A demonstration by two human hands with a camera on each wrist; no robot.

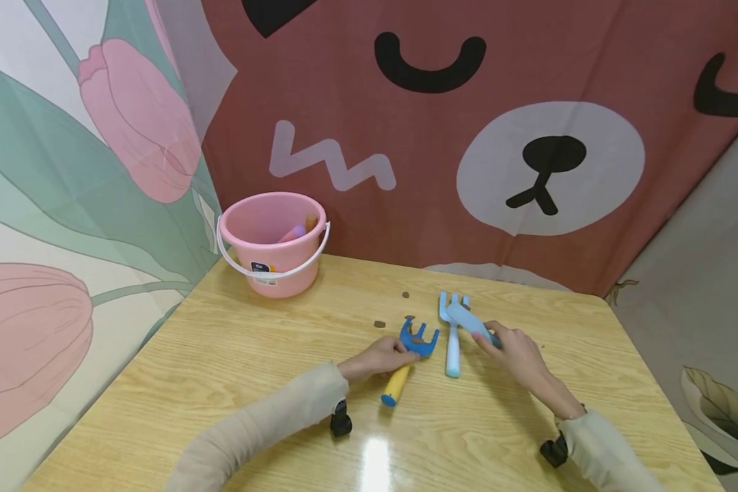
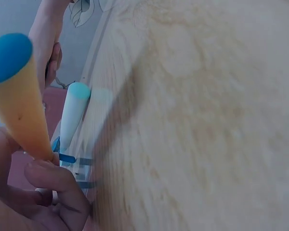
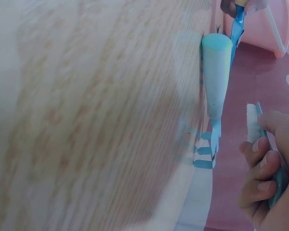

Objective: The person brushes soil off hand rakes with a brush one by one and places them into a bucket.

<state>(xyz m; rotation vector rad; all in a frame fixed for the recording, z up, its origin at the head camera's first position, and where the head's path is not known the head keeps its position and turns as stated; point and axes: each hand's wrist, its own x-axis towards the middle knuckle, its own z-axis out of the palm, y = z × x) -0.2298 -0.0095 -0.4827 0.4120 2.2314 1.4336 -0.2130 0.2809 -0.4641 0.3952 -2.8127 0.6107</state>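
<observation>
My left hand pinches a small toy hand rake with blue prongs and a yellow handle, near where the two meet. Brown bits cling to its prongs. In the left wrist view the yellow handle points back toward the camera. My right hand grips a light-blue brush, whose white bristles show in the right wrist view. Beneath the brush a light-blue toy hand fork lies on the table, prongs pointing away; the brush head overlaps its prongs in the head view.
Toward the back left of the wooden table stands a pink bucket with a white handle and a few items inside. Loose brown bits lie near the rake. A bear-face curtain hangs behind the table.
</observation>
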